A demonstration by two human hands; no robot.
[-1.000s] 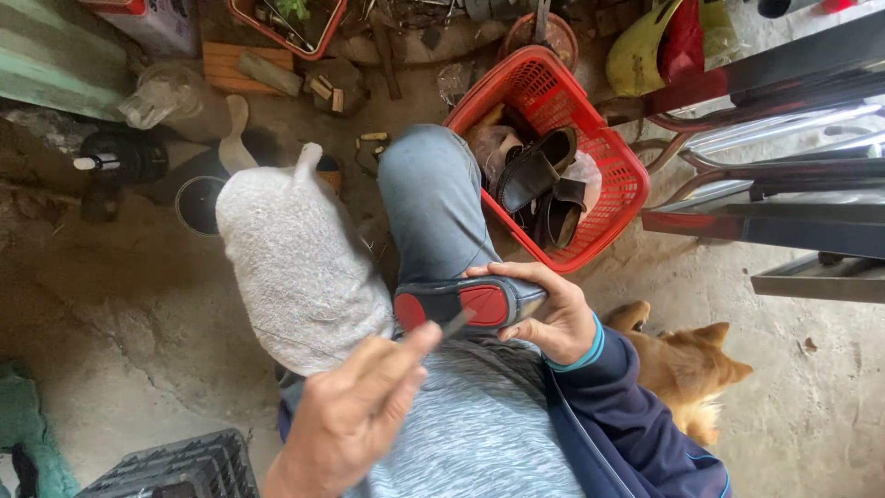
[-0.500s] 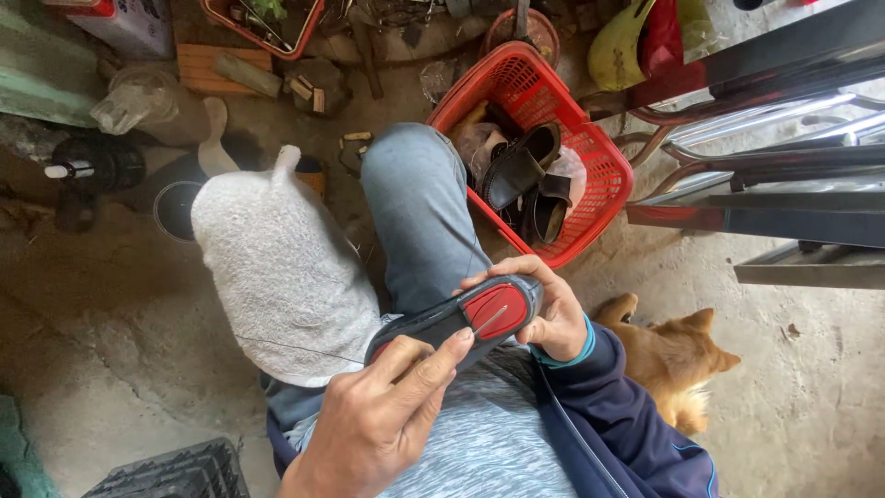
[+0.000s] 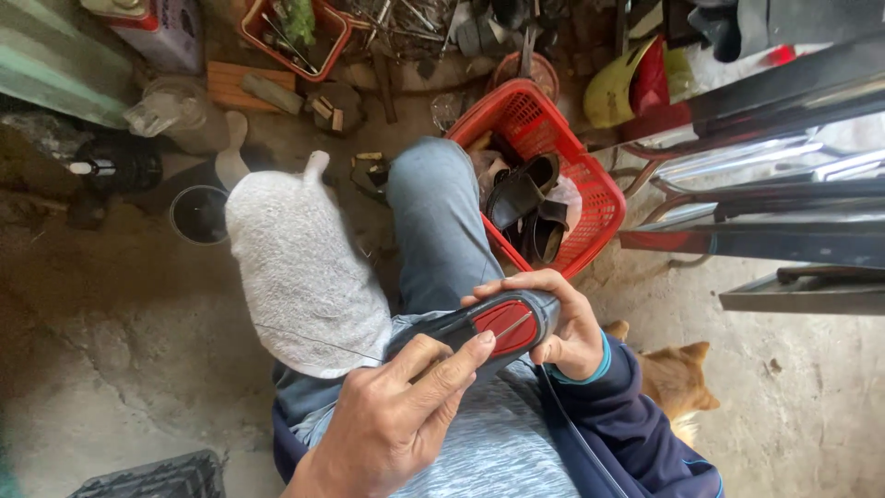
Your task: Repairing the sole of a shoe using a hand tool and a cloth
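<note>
The fingers of the left hand lie pressed together along the near edge of a dark rubber shoe sole with a red oval panel, seemingly pinching something thin, though I cannot tell what; a fine thread runs out leftward from under them across a grey woollen cloth draped over the knee; the right hand is wrapped around the sole's far end, fingers curled over its top edge and thumb beneath, clamped on it; to work well, the sole is best braced on the lap and the thread kept taut; beyond the knuckles stands a red plastic basket of dark sandals; just right of the wrist lies a ginger dog.
</note>
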